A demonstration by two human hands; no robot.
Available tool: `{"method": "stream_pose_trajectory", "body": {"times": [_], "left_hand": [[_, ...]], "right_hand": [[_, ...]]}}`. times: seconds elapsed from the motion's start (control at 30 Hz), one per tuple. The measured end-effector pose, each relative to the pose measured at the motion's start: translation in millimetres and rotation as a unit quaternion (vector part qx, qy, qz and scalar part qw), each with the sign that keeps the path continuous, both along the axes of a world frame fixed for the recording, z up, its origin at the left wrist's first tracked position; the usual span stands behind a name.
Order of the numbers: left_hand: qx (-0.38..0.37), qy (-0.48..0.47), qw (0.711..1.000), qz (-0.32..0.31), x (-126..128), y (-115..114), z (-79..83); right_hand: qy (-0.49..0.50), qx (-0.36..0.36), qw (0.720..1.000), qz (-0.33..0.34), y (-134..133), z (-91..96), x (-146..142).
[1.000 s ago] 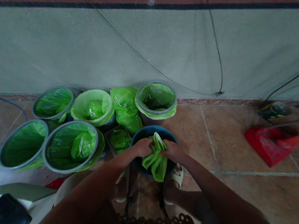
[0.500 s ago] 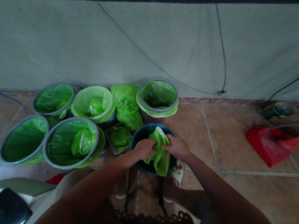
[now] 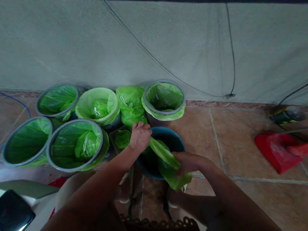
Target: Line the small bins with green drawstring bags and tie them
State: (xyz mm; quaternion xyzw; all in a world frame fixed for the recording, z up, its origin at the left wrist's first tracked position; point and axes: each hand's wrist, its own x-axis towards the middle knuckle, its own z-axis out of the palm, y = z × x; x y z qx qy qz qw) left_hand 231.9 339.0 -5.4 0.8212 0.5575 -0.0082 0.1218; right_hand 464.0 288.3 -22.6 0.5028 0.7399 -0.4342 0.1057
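Note:
A green plastic bag is stretched between my two hands, over a dark blue bin on the floor in front of me. My left hand grips one end of the bag above the bin's left rim. At the right rim my right hand has its fingers closed on the other end, and part of the bag hangs over the near right edge. Left of the bin, a small square container with a green liner is partly covered by my left hand.
Several bins with green liners stand to the left, among them a grey-rimmed bin. Another lined bin and tied green bags are by the wall. A red dustpan lies right. A phone rests on a white surface lower left.
My hands have moved apart, the left up and left, the right slightly to the right. The bunched bag is now pulled out wide across the bin.

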Motion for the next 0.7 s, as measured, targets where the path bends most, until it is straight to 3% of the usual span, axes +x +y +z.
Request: {"method": "stream_pose_trajectory", "body": {"times": [0.1, 0.23, 0.37, 0.47, 0.57, 0.63, 0.7], "left_hand": [[-0.013, -0.034, 0.999, -0.026, 7.0, -6.3, -7.2], [-0.023, -0.143, 0.989, 0.006, 10.7, -7.4, -18.5], [-0.048, -0.296, 0.952, 0.062, 14.9, -6.5, -27.0], [-0.086, -0.378, 0.918, 0.086, 20.0, -9.7, -30.3], [-0.102, -0.372, 0.919, 0.087, 23.0, -14.4, -32.0], [-0.092, -0.319, 0.94, 0.084, 21.3, -15.7, -32.6], [-0.071, -0.241, 0.965, 0.076, 15.2, -13.9, -31.9]], "right_hand": [[0.033, 0.036, 0.999, -0.025, 9.0, 10.7, -7.7], [0.041, 0.097, 0.992, -0.074, 14.6, 13.2, -18.6], [0.022, 0.106, 0.987, -0.115, 12.8, 4.5, -25.2], [0.103, 0.053, 0.975, -0.188, 9.3, 0.0, -30.5], [0.199, -0.039, 0.941, -0.271, 5.8, -2.1, -36.6], [0.222, -0.071, 0.925, -0.301, 6.4, -2.9, -37.0], [0.194, -0.063, 0.928, -0.311, 11.6, -2.1, -29.5]]}}
